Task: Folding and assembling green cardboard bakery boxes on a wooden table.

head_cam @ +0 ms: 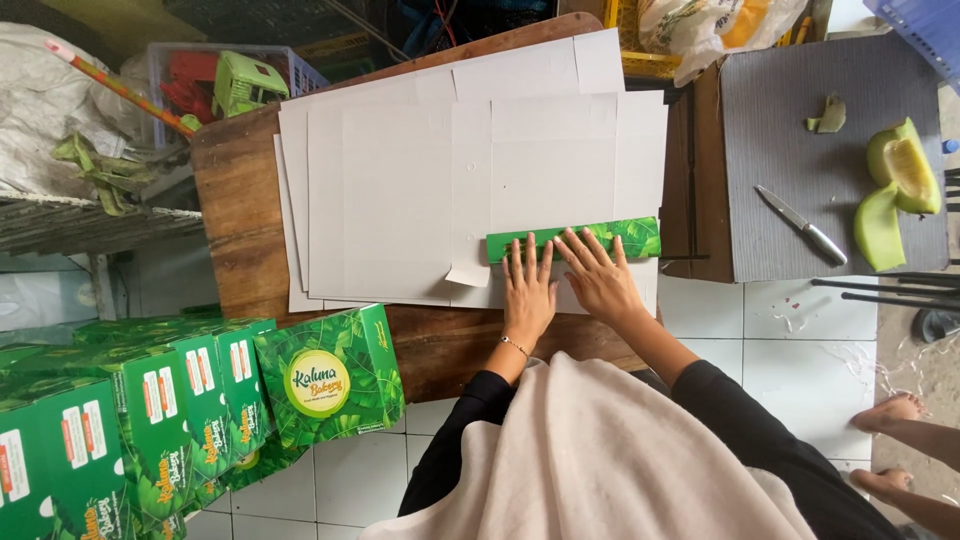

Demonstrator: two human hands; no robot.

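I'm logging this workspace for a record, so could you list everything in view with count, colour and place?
flat card sheets: several, white, stacked on the wooden table
folded flap: one, green leaf print, under both hands
finished boxes: a row, green, lower left on the floor
knife: one, silver, on the grey board
melon pieces: two large, pale green, right edge
bare feet: another person's, lower right
left hand: flat on the sheet
right hand: flat, pressing the flap
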